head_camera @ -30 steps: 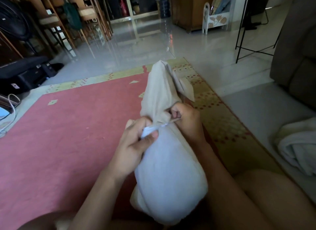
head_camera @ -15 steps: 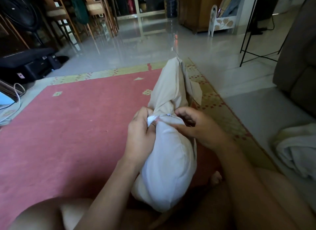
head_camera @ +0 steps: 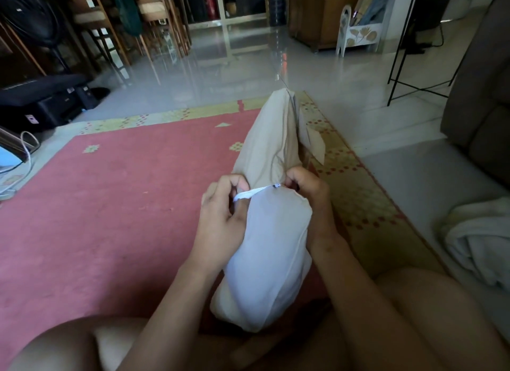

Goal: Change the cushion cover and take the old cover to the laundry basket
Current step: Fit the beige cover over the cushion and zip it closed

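Observation:
A cushion [head_camera: 271,138] in a beige cover stands on end on the rug between my legs. Its lower half sits inside a white cover [head_camera: 269,249]. My left hand [head_camera: 223,218] pinches the white cover's open edge at the left. My right hand [head_camera: 309,188] pinches the same edge at the right, close to a small dark zip pull [head_camera: 276,186]. A loose beige flap [head_camera: 314,143] hangs off the cushion's right side. No laundry basket is in view.
A pink rug [head_camera: 116,205] with a yellow patterned border covers the floor. A white cloth heap [head_camera: 477,241] lies at the right, below a brown sofa [head_camera: 483,94]. A black printer [head_camera: 47,100], chairs [head_camera: 105,20], a black metal stand [head_camera: 408,53] and a white rack [head_camera: 358,31] line the far floor.
My right hand has turned back from resting over the cover to pinching its edge by the zip pull. My left hand keeps its grip. The camera has tilted slightly.

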{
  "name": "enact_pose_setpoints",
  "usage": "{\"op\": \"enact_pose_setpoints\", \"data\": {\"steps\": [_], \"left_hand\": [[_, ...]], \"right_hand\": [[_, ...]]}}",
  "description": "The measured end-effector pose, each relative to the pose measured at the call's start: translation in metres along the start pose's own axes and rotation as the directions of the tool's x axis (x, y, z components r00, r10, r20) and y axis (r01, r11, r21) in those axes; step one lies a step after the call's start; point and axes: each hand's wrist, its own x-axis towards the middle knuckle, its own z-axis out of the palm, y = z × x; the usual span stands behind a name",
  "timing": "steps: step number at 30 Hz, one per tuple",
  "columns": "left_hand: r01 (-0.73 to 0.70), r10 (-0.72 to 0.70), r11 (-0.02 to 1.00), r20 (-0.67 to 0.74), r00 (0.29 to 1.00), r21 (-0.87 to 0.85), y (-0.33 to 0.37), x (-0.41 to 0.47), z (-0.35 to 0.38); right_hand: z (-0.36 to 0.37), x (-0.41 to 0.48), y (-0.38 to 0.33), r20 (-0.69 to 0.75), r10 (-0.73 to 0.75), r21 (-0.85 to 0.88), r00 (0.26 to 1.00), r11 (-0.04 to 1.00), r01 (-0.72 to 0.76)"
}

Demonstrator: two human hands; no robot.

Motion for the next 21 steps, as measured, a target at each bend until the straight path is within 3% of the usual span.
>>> {"op": "enact_pose_setpoints", "data": {"steps": [2,4,6,9,12,14,16,18,19,21], "left_hand": [[0.049,-0.048,0.997,0.025,0.999,-0.056,-0.011,-0.003,-0.004],[0.129,-0.106,0.967,0.115,0.988,-0.218,-0.022,-0.009,-0.006],[0.179,-0.122,0.929,0.189,0.974,-0.325,-0.031,-0.014,-0.005],[0.207,-0.126,0.924,0.255,0.959,-0.321,-0.039,-0.016,0.006],[0.099,-0.044,0.977,0.276,0.960,-0.190,-0.029,-0.018,0.031],[-0.041,0.081,0.991,0.324,0.943,-0.128,-0.018,-0.019,0.055],[-0.099,0.138,0.988,0.408,0.903,-0.114,-0.012,-0.020,0.078],[-0.034,0.094,0.989,0.429,0.899,-0.145,-0.029,-0.018,0.095],[0.035,0.028,0.989,0.423,0.906,-0.142,-0.041,-0.016,0.100],[0.138,-0.105,0.989,0.419,0.902,-0.049,-0.071,-0.010,0.106]], "right_hand": [[-0.002,0.002,0.000,-0.043,0.012,-0.009,0.999,1.000,-0.012],[-0.011,0.006,-0.003,-0.041,0.059,0.033,0.997,0.998,-0.058],[-0.027,0.013,-0.010,0.032,0.089,0.009,0.996,0.996,-0.089],[-0.060,0.019,-0.030,0.172,0.037,-0.073,0.984,0.997,-0.025],[-0.099,0.016,-0.062,0.214,0.065,-0.007,0.975,0.998,-0.065],[-0.112,0.015,-0.077,0.244,0.102,-0.227,0.964,0.973,-0.046],[-0.115,0.013,-0.075,0.369,0.277,-0.579,0.887,0.815,-0.014],[-0.108,0.001,-0.061,0.364,0.571,-0.814,0.735,0.578,-0.046],[-0.104,-0.008,-0.049,0.325,0.651,-0.869,0.686,0.491,-0.054],[-0.099,-0.023,-0.029,0.259,0.683,-0.905,0.683,0.418,-0.075]]}}
